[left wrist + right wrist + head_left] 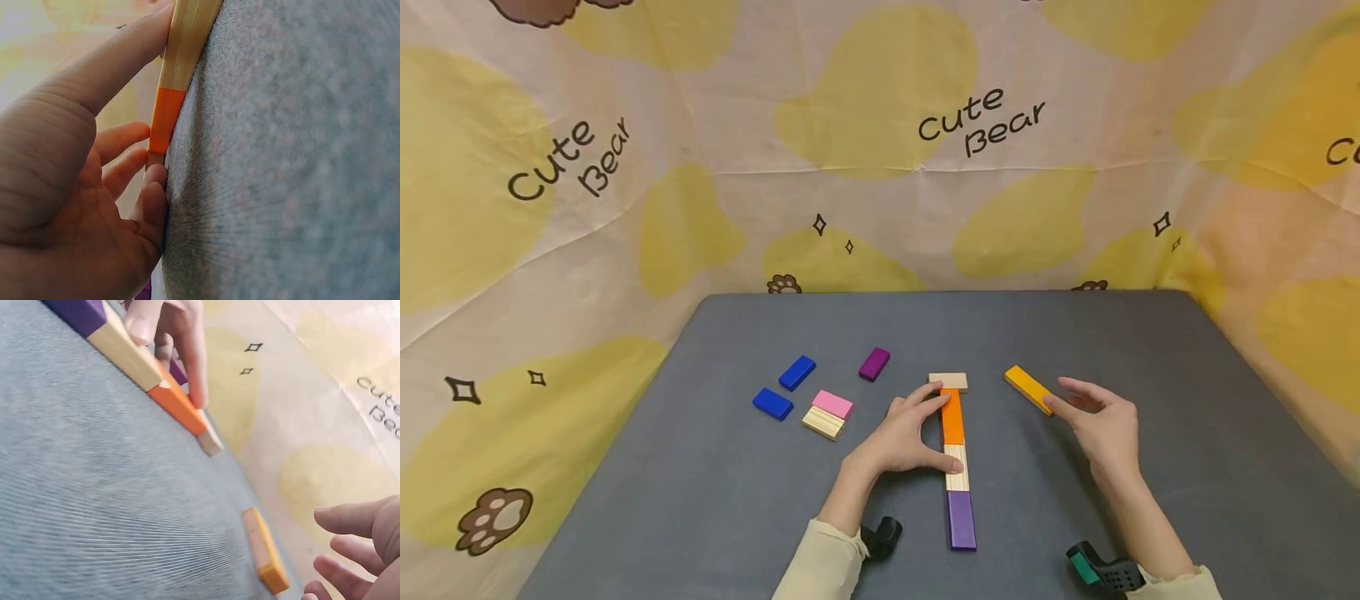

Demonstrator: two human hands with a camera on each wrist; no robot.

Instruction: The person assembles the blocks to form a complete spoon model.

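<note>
A straight row of wooden blocks runs toward the far side: a purple block (961, 520), a plain wood block (957, 468) and an orange block (952, 418), with another plain block (948, 381) lying crosswise at the far end. From the left, my left hand (901, 435) reaches over the row. Its thumb touches the nearer plain block, while its spread fingers rest along the orange block near the crosswise piece. To the right lies a yellow block (1028, 390). Beside its near end my right hand (1105, 425) hovers with loosely bent fingers, apart from it in the right wrist view.
Left of the row lie two blue blocks (772, 404), a pink block (832, 404) against a plain block (823, 422), and a dark magenta block (874, 364). A patterned cloth (865, 208) stands behind the grey tabletop (700, 500).
</note>
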